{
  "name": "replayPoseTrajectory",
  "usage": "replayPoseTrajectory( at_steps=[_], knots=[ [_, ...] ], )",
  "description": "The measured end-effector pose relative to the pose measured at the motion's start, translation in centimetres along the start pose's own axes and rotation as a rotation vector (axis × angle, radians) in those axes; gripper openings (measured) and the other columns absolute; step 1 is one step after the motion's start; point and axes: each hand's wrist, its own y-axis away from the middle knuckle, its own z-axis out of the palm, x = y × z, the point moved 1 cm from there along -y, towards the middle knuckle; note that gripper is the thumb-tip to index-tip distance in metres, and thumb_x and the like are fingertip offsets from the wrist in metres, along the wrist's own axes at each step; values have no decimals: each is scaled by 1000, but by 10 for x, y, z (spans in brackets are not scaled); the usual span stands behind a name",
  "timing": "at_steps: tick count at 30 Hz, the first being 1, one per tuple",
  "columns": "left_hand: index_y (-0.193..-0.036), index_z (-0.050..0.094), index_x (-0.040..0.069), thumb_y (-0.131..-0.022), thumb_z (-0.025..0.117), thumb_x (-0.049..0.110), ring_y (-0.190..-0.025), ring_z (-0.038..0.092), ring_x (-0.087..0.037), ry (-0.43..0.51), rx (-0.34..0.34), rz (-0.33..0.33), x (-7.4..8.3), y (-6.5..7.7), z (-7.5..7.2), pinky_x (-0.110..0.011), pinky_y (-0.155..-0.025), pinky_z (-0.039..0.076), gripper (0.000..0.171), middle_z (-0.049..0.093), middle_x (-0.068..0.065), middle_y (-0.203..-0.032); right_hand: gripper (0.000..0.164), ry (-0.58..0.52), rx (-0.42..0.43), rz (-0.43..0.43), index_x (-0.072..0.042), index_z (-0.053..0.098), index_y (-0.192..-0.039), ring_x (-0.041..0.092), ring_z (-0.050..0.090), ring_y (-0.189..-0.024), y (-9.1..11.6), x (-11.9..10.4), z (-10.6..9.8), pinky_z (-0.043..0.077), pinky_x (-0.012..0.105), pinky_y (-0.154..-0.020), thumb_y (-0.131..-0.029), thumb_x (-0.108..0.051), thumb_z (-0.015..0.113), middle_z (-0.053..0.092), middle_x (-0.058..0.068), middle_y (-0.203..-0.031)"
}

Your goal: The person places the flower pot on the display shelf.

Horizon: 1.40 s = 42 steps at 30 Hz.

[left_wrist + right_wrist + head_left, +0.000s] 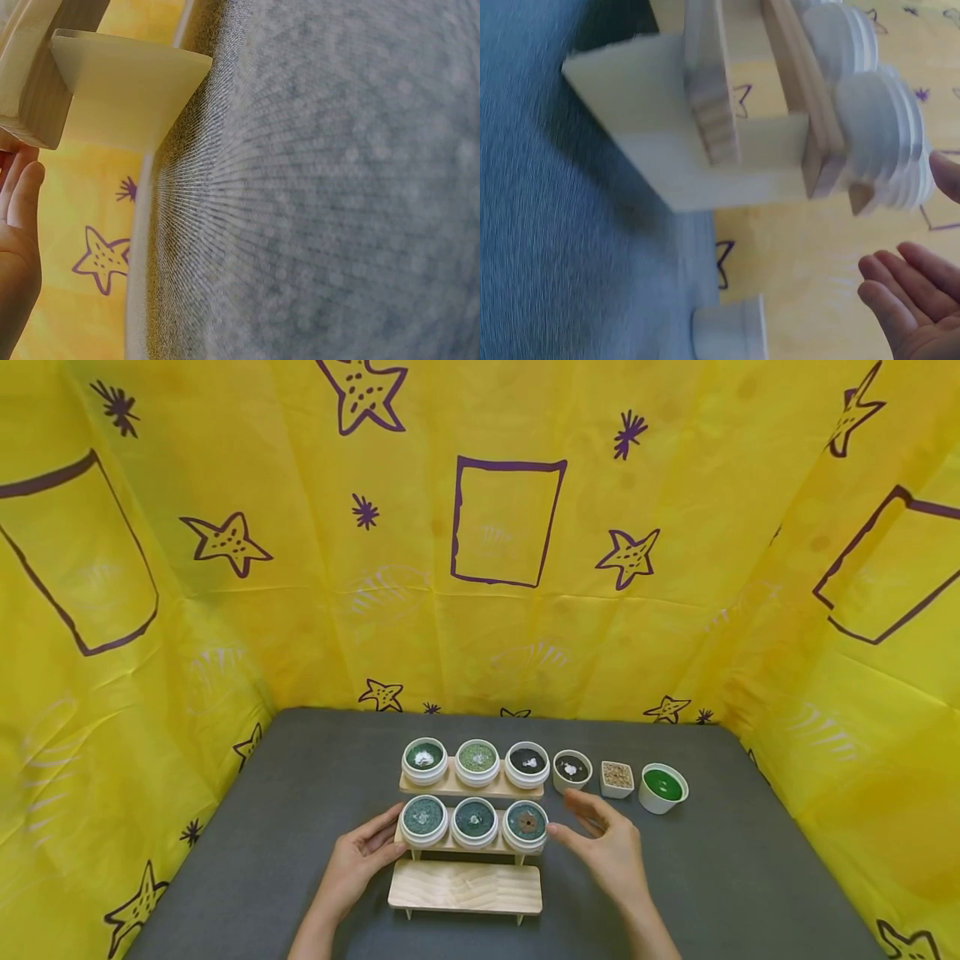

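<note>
Nearest us, the bottom tier (pixel 480 889) of the stand (pixel 408 887) is showing its pale, grained wood; the stand is rising in steps midway between the worktop's (pixel 712 877) left and right edges. At the middle tier's (pixel 450 843) left end, our left hand (pixel 362 853) is curving round the corner, thumb in front and fingers behind; we are unable to tell whether it is gripping. Off the right end, our right hand (pixel 606 846) is standing wide, thumb and fingers well parted, the thumb tip just beside the last pot; contact is staying unclear to us.

Along that tier we are seeing three white, ringed pots: the left pot (pixel 424 841) is holding a mottled grey-teal filling, the centre pot (pixel 473 842) a darker teal, the right pot (pixel 525 843) teal with a brown disc in its middle. Behind, the top tier (pixel 450 785) is carrying a dark green pot (pixel 423 777), a speckled light green pot (pixel 477 779) and a blackish pot (pixel 527 782), pale patches showing on all three.

Off its right end, towards the worktop's far edge, a dark-filled cup (pixel 572 786), a square cup (pixel 617 793) of tan grains and a bright green cup (pixel 657 806) are standing in line. Beyond the edge, a yellow curtain (pixel 405 635) with purple stars is hanging.
</note>
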Motion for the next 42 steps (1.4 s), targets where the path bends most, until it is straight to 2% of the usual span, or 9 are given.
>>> replayPoseTrajectory(
  at_steps=[9, 13, 18, 24, 28, 32, 37, 39, 42],
  knots=[
    [-142, 42, -13, -91, 66, 0, -115, 62, 4, -7, 14, -13, 0, 1, 1, -18, -86, 58, 58, 62, 25, -126, 50, 83, 142, 82, -7, 69, -119, 27, 69, -114, -18, 26, -23, 53, 10, -89, -74, -20, 88, 71, 14, -122],
    [-143, 42, -12, -91, 66, 1, -116, 62, 5, -8, 13, -16, 0, 1, 1, -17, -86, 57, 58, 61, 25, -126, 49, 121, 218, 95, -6, 69, -120, 5, 71, -102, -25, 39, -36, 51, 6, -87, -76, -20, 87, 71, 16, -123],
    [-143, 40, -14, -92, 65, 0, -116, 61, 5, 0, 0, -6, 0, 0, 1, -16, -87, 57, 58, 61, 27, -127, 47, 130, 324, 99, -4, 69, -119, -23, 56, -84, -33, 46, -54, 47, -2, -79, -78, -20, 85, 71, 19, -120],
    [-142, 39, -16, -91, 64, -2, -116, 61, 5, 11, -4, 7, 0, 0, 0, -16, -87, 57, 58, 61, 26, -127, 52, 141, 412, 140, -2, 68, -121, -30, 50, -77, -40, 54, -74, 44, -5, -75, -78, -26, 85, 69, 22, -121],
    [-142, 40, -15, -91, 65, -2, -116, 61, 5, 6, -8, 3, 0, -1, -1, -16, -87, 57, 58, 61, 27, -127, 58, 135, 466, 182, -4, 65, -127, -17, 58, -83, -42, 61, -82, 42, -6, -73, -80, -31, 84, 68, 21, -124],
    [-143, 41, -14, -92, 64, 0, -116, 61, 5, -3, -10, -1, 1, -1, -1, -16, -87, 57, 58, 61, 27, -127, 65, 147, 510, 226, -7, 60, -134, 23, 67, -110, -46, 68, -88, 41, -6, -72, -80, -33, 83, 65, 19, -131],
    [-143, 41, -14, -92, 65, -1, -116, 62, 5, -8, -6, -4, 0, -1, 0, -16, -87, 57, 57, 61, 27, -126, 81, 139, 478, 268, -3, 46, -146, 41, 51, -134, -51, 78, -95, 48, 33, -109, -80, -31, 84, 51, 23, -146],
    [-143, 41, -14, -92, 65, -1, -116, 62, 5, -7, -3, -6, 0, -1, 0, -16, -87, 57, 58, 61, 27, -126, 87, 147, 449, 278, 0, 40, -149, 44, 47, -137, -54, 82, -96, 41, 52, -112, -80, -30, 83, 46, 25, -150],
    [-143, 41, -14, -92, 65, -1, -116, 61, 5, -9, 0, -6, 0, -1, 0, -16, -87, 57, 58, 61, 27, -126, 92, 179, 410, 306, 1, 35, -151, 46, 44, -138, -58, 88, -98, 39, 56, -112, -80, -32, 83, 42, 26, -152]
  ],
)
